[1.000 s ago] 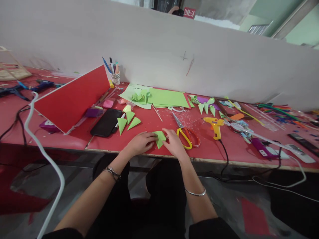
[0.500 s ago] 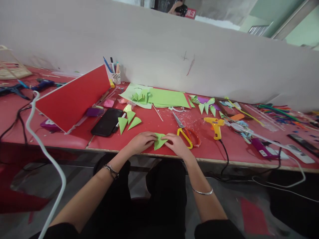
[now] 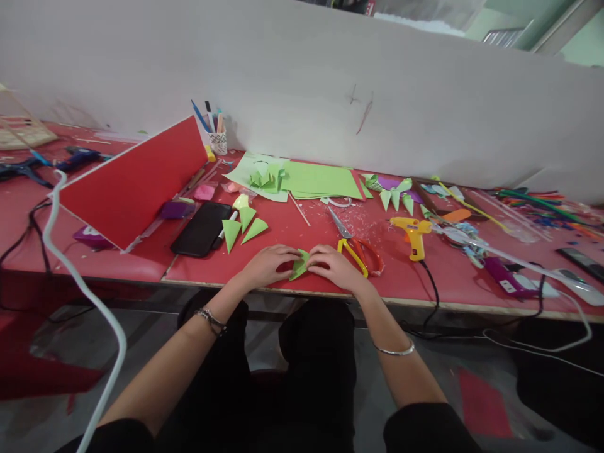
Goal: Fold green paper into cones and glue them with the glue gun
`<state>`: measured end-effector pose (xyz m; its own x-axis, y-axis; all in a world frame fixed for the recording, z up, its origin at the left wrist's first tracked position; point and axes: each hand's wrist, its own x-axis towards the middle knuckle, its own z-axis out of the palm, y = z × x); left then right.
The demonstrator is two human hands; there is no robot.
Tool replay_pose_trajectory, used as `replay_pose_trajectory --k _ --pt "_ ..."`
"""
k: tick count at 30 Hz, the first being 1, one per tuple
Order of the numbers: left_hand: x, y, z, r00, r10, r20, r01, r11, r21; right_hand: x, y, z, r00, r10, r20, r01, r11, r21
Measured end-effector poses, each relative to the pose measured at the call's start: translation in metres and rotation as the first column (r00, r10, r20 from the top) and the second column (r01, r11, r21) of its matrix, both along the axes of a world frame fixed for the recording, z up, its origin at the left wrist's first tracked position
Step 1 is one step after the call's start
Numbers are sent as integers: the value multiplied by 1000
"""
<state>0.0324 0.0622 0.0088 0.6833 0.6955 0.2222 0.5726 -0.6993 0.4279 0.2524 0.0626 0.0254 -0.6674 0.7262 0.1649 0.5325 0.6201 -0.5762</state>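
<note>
Between my hands, close to the table's front edge, is a small piece of green paper point(image 3: 299, 267), partly folded. My left hand point(image 3: 270, 267) grips its left side with bent fingers. On its right side the fingers of my right hand point(image 3: 331, 267) close on the paper; both hands hide part of it. Several folded green paper cones point(image 3: 231, 233) lie to the left, beside a black phone point(image 3: 202, 229) and a marker. Just right of my right hand are scissors point(image 3: 361, 255) with yellow and red handles.
A yellow glue gun point(image 3: 414, 238) with a black cord stands right of the scissors. Green paper sheets point(image 3: 323, 179) lie at the back by the wall. A red board point(image 3: 136, 182) leans at left, near a pen cup point(image 3: 218, 143). A white cable point(image 3: 85, 283) crosses the left side.
My fingers have brought the green paper's right side inward, so it looks narrower. My right hand has shifted slightly over it. The camera view has moved a little.
</note>
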Motion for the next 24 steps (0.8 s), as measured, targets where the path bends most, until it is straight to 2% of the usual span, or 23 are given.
replay_pose_trajectory --k 5,14,24 --pt "-1 0 0 999 -6 34 6 1000 -18 -6 12 -2 1000 6 3 -6 999 -47" --pt "1 -5 6 999 11 48 -9 999 -36 -15 18 -9 1000 0 26 0 1000 24" --pt "-16 -4 -2 993 -74 91 80 995 -64 -13 11 -10 1000 -19 13 18 998 61"
